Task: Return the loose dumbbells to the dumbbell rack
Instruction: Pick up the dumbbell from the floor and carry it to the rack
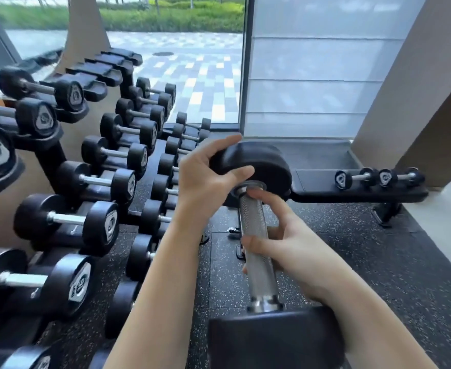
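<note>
Mid-carry: 1 large dumbbell (253, 219) in the air at frame centre, handle running 12 to 6 o'clock, not yet racked. Grip: left hand (205, 179) clasps the far head, fingers curled over its top edge, thumb on the inner face. The right hand (291, 251) wraps the knurled handle, thumb across it.

From 8 to 11 o'clock the rack (51, 158) stands mostly loaded. Its empty cradles (104, 71) show on the top tier toward 11 o'clock. At 3 o'clock a bench (317, 182) carries 2 small dumbbells (352, 179), side by side, untouched.

Judgement: task partway, with 1 in hand and at least 2 left. The floor behind is unseen, so more may remain.
</note>
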`<state>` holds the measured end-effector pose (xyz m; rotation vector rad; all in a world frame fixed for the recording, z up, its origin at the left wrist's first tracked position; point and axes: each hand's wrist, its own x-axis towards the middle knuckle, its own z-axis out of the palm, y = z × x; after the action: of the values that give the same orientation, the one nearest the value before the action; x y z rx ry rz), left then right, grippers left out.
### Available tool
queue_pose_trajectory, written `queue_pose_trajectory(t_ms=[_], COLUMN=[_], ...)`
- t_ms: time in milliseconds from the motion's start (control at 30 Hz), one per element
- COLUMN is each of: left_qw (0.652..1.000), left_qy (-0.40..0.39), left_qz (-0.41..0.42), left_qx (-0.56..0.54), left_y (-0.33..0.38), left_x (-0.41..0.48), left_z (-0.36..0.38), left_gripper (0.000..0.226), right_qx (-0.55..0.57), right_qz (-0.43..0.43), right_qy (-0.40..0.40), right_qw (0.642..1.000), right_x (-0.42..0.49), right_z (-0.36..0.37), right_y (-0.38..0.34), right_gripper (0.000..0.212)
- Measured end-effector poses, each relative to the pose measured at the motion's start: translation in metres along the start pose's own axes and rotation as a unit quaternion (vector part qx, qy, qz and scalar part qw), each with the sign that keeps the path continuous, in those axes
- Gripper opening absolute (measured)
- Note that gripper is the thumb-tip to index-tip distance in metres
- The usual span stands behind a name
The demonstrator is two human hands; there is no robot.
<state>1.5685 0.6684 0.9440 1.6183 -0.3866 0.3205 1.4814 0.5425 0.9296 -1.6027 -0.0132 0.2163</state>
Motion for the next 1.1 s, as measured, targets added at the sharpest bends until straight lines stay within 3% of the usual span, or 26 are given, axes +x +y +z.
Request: queue_pose_trajectory(t_ms=[333, 600, 900, 1100], left_qw=[0.998, 0.986, 0.972, 0.968], left_qy=[0.057, 0.157, 0.221, 0.238], left_qz=[0.003, 0.018, -0.003, 0.000], left_qx=[0.019, 0.048, 0.086, 0.079], left_y=[-0.059, -0.093, -0.129, -0.167], left_x=[0.134, 0.228, 0.307, 0.370], left_z=[0.043, 0.060, 0.040, 0.013], left_gripper=[0.052, 0.060, 0.057, 0.057], right_qx=[0.001, -0.068, -0.047, -0.036], right_qz=[0.001, -0.016, -0.019, -0.030], right_qy=[-0.061, -0.170, -0.263, -0.279], right_qw=[0.998, 0.983, 0.963, 0.959], right_x=[0.150, 0.271, 0.387, 0.471], right_z=[-0.077, -0.133, -0.135, -0.121], right_y=[-0.018, -0.046, -0.058, -0.065], right_gripper=[0.057, 0.056, 0.056, 0.056])
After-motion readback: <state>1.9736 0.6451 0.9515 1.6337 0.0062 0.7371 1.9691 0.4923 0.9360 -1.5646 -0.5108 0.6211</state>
